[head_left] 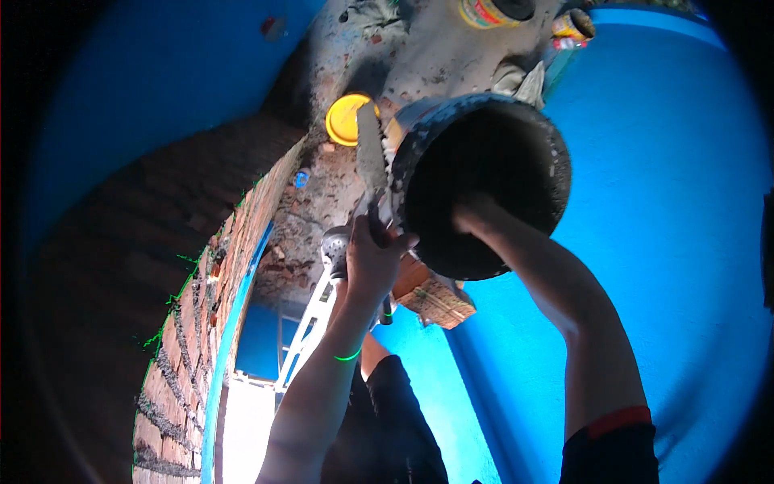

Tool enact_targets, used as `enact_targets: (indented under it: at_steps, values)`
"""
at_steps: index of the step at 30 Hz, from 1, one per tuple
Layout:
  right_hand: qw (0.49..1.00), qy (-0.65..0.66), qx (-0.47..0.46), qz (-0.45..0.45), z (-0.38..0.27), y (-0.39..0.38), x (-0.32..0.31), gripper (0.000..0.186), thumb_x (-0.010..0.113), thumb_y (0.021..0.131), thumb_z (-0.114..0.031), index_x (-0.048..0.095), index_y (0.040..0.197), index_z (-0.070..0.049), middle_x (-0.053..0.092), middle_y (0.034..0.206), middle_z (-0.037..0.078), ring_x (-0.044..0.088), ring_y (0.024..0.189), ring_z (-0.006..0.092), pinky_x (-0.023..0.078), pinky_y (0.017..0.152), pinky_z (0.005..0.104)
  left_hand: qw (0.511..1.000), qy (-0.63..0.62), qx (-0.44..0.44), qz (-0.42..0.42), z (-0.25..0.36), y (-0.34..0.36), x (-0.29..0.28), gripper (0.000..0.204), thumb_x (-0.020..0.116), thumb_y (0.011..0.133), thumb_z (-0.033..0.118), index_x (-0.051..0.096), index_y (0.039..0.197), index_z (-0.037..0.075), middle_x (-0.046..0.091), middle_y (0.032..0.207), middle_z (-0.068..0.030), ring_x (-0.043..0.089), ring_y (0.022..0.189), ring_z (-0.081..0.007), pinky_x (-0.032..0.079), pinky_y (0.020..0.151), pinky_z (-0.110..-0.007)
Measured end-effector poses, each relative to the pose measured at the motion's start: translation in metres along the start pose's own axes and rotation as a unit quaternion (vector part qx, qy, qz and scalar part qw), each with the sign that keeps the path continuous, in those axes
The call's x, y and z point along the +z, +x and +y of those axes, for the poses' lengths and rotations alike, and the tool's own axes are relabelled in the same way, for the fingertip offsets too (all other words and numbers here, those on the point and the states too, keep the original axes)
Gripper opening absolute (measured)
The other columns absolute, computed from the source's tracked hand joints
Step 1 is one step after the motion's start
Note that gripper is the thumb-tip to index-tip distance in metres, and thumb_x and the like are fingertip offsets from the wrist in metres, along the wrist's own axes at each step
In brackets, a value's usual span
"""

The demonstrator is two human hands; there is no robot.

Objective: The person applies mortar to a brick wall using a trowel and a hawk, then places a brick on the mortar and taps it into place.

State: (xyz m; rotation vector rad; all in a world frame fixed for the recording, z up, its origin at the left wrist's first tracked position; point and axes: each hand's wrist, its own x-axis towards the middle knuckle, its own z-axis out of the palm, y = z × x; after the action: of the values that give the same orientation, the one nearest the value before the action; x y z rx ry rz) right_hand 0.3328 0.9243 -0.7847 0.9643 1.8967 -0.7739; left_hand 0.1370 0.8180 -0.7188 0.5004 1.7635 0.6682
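Far left of the bucket runs the curved red brick wall (201,323) with grey mortar joints, a blue edge along its top. Nearer the bucket, just left of its rim, my left hand (372,262) is clenched round the handle of a mortar-caked trowel (371,153), whose blade points up past a round yellow lid (345,119) on the rough grey floor. The big black mortar-crusted bucket (482,181) sits tilted with its mouth toward me, and my right hand (476,211) reaches inside it; I cannot tell whether those fingers are curled or spread. I judge the bucket heavy and stiff, gritty rather than slippery, best gripped at the rim. A tan brick (435,297) lies just below it.
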Motion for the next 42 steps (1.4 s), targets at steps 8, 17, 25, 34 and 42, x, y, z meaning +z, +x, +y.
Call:
enact_targets:
  at_steps: [8,17,25,34,42]
  values:
    - [0.992,-0.084,0.065,0.069,0.074,0.022,-0.050,0.024,0.053,0.081,-0.024,0.068,0.080,-0.005,0.066,0.080,0.015,0.064,0.071,0.0249,0.051,0.058,0.0403,1.000,0.004,-0.013,-0.027,0.012,0.004,-0.002,0.040,0.080,0.068,0.017,0.044,0.081,0.006,0.046,0.067,-0.0009,0.046,0.061,-0.0111,0.041,0.055,-0.027]
    - [0.993,-0.047,0.019,-0.102,0.038,0.012,0.011,0.026,0.054,0.080,-0.029,0.069,0.081,-0.007,0.067,0.083,0.011,0.062,0.072,0.0240,0.049,0.063,0.0401,1.000,0.000,0.009,0.011,-0.008,0.006,-0.001,0.052,0.085,0.058,0.022,0.041,0.076,0.004,0.044,0.067,-0.0061,0.045,0.060,-0.0205,0.041,0.057,-0.035]
    - [0.999,-0.030,0.011,0.029,0.069,0.059,-0.039,0.028,0.050,0.084,-0.030,0.065,0.095,-0.009,0.065,0.096,0.011,0.060,0.087,0.0224,0.047,0.077,0.0378,1.000,-0.003,-0.013,-0.013,0.000,0.008,-0.008,0.053,0.086,0.059,0.021,0.041,0.082,0.004,0.047,0.068,-0.0065,0.046,0.060,-0.0192,0.042,0.056,-0.034]
    - [0.978,0.047,-0.090,0.183,0.036,0.024,0.035,0.027,0.053,0.082,-0.023,0.063,0.101,-0.006,0.062,0.104,0.015,0.061,0.088,0.0240,0.051,0.075,0.0366,0.998,-0.010,-0.042,-0.036,0.000,0.009,-0.002,0.050,0.084,0.063,0.022,0.041,0.085,0.006,0.046,0.070,-0.0016,0.046,0.061,-0.0147,0.043,0.056,-0.031]
    - [0.990,0.028,0.096,-0.094,0.081,0.032,-0.041,0.027,0.057,0.076,-0.019,0.065,0.099,-0.007,0.067,0.086,0.014,0.065,0.075,0.0269,0.053,0.066,0.0411,0.998,-0.011,-0.041,-0.046,0.008,0.011,0.000,0.052,0.085,0.062,0.022,0.041,0.084,0.006,0.046,0.067,-0.0024,0.047,0.060,-0.0157,0.044,0.057,-0.033]
